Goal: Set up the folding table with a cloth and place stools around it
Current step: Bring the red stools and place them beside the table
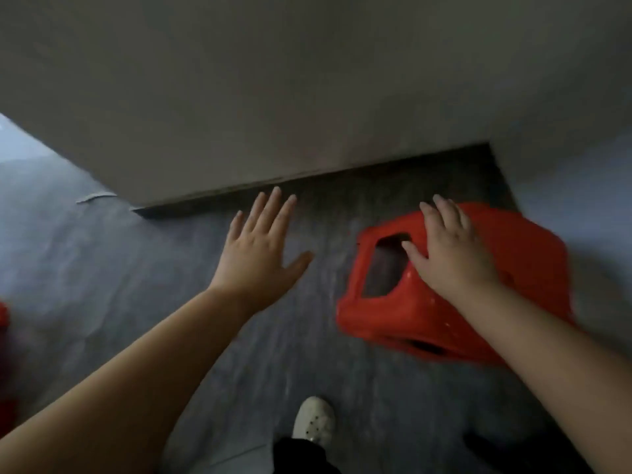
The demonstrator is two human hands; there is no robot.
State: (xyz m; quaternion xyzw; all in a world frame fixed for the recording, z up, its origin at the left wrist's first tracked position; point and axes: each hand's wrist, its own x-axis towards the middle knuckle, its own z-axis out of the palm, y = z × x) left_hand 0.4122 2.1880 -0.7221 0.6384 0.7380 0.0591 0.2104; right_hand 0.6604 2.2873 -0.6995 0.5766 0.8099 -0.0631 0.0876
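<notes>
A red plastic stool stands on the grey floor at the right, just in front of the table, and looks blurred. My right hand rests on its top with the fingers spread, and the thumb lies at the rim of a side cut-out. My left hand hovers over the floor to the stool's left, fingers straight and spread, holding nothing. The table, covered with a pale grey cloth, fills the upper part of the view, and its near edge lies just beyond both hands.
A second red object shows at the left edge, mostly cut off. My foot in a white shoe stands on the grey floor at the bottom. A pale strip lies on the floor at the left.
</notes>
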